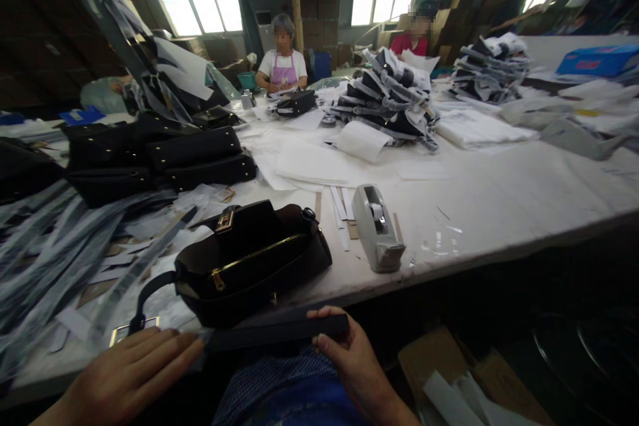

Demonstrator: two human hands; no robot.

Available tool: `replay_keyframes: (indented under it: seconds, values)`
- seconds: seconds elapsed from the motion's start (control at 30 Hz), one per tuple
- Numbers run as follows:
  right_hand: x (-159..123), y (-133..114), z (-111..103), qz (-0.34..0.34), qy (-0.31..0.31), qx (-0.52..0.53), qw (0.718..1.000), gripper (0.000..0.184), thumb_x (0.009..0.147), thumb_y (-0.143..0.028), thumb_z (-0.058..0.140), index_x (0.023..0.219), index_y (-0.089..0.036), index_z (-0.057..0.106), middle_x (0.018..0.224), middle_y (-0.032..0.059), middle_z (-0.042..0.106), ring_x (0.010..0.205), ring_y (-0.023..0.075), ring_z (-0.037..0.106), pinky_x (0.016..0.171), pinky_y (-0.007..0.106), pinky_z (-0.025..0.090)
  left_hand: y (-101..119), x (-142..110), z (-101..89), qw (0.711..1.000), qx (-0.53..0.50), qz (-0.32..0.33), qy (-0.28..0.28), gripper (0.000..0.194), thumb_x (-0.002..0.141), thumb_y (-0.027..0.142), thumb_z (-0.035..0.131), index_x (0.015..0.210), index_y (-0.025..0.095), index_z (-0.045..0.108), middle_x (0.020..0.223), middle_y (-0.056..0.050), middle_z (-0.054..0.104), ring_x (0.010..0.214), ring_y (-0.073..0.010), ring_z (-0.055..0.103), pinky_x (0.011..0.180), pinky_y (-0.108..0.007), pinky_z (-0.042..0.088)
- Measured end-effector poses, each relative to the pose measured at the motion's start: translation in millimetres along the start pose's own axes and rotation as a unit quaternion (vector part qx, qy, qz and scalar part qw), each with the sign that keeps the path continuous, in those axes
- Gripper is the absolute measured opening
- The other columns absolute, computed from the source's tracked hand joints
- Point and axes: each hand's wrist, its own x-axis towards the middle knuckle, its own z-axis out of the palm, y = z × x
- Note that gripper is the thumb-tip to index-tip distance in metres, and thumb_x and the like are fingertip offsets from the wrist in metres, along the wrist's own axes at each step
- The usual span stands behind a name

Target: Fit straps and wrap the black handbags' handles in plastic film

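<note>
In front of me a black handbag (249,273) lies on the table edge, its top open. It has a gold zipper and a gold clasp, and a short buckled strap (152,289) hangs from its left side. A flat black strap (259,336) stretches level between my hands, just before the bag. My right hand (349,356) pinches its right end between thumb and fingers. My left hand (134,369) is closed over the other end, where a bit of clear plastic shows; its thumb is hidden. A grey tape dispenser (378,229) stands right of the bag.
Plastic-wrapped straps (44,273) and paper scraps cover the left of the table (479,213). Behind them sit stacked black bags (194,150). Wrapped pieces (389,96) and white sheets (312,163) lie farther back. Several people work beyond. Cardboard (434,363) lies below, right.
</note>
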Motion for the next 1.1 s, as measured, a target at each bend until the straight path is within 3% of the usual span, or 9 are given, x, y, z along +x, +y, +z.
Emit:
replay_keyframes:
  seconds: [0.13,0.23,0.3,0.37,0.67,0.87,1.0,1.1]
  values:
    - [1.6,3.3,-3.9,0.003,-0.021,0.005,1.0,0.038,0.07,-0.023,0.087,0.102,-0.021,0.068,0.112,0.0051,0.072,0.08,0.0138,0.063,0.071,0.024,0.051,-3.0,1.8,-0.3,0.999,0.032,0.035,-0.009,0.055,0.099,0.01,0.04,0.151,0.026,0.033,0.089,0.0,0.078,0.084,-0.0167,0.069,0.093,-0.03,0.049]
    - [1.3,3.6,-4.0,0.0,-0.018,0.0,1.0,0.037,0.071,-0.023,0.087,0.102,-0.022,0.068,0.112,0.0046,0.072,0.082,0.0143,0.063,0.071,0.025,0.051,-3.1,5.2,-2.0,0.999,0.028,0.045,-0.005,0.046,0.099,0.01,0.041,0.142,0.025,0.049,0.089,-0.001,0.077,0.084,-0.0167,0.068,0.092,-0.03,0.049]
    - [0.7,3.4,-3.8,0.003,-0.012,-0.003,1.0,0.037,0.07,-0.024,0.087,0.102,-0.022,0.068,0.111,0.0046,0.072,0.083,0.0151,0.063,0.072,0.025,0.051,-1.6,8.5,-3.9,0.998,0.023,0.048,-0.013,0.037,0.098,0.007,0.041,0.123,0.023,0.064,0.09,-0.002,0.076,0.085,-0.0161,0.068,0.091,-0.03,0.049]
    - [-0.1,2.8,-3.6,0.005,-0.005,-0.008,1.0,0.037,0.07,-0.025,0.087,0.102,-0.022,0.069,0.111,0.0051,0.072,0.085,0.0163,0.064,0.073,0.026,0.051,0.3,12.6,-5.8,0.998,0.024,0.048,-0.025,0.033,0.097,0.004,0.042,0.108,0.02,0.069,0.089,-0.003,0.076,0.085,-0.0157,0.067,0.088,-0.03,0.048]
    - [-2.7,0.2,-0.1,0.015,0.045,-0.018,0.999,0.041,0.065,-0.031,0.09,0.1,-0.022,0.072,0.11,0.0081,0.073,0.085,0.0186,0.065,0.072,0.026,0.052,2.5,27.3,-8.0,0.996,0.026,0.076,-0.029,0.02,0.095,0.007,0.049,0.099,0.012,0.068,0.083,-0.007,0.074,0.071,-0.0155,0.064,0.066,-0.029,0.049]
    - [-1.0,-1.2,0.7,0.036,0.038,-0.027,0.998,0.042,0.062,-0.032,0.091,0.098,-0.024,0.073,0.11,0.008,0.074,0.086,0.0192,0.065,0.072,0.027,0.052,5.6,35.0,-12.3,0.995,0.041,0.081,-0.032,0.018,0.094,0.007,0.051,0.096,0.011,0.068,0.079,-0.007,0.073,0.065,-0.0152,0.063,0.061,-0.029,0.049]
    - [-2.7,-1.2,5.9,0.022,0.086,-0.024,0.996,0.045,0.057,-0.035,0.093,0.095,-0.022,0.073,0.107,0.0091,0.074,0.082,0.0195,0.065,0.07,0.027,0.052,6.0,31.7,-9.6,0.997,0.031,0.063,-0.044,0.018,0.092,0.006,0.052,0.1,0.013,0.067,0.08,-0.007,0.072,0.065,-0.0156,0.062,0.061,-0.028,0.048]
    - [-3.0,-1.9,8.3,0.023,0.111,-0.007,0.993,0.042,0.055,-0.04,0.093,0.086,-0.02,0.074,0.086,0.006,0.076,0.065,0.0151,0.062,0.06,0.024,0.05,4.3,30.8,-4.9,0.996,-0.033,-0.03,-0.08,0.017,0.095,0.011,0.05,0.101,0.016,0.065,0.081,-0.005,0.07,0.067,-0.0158,0.062,0.061,-0.027,0.046]
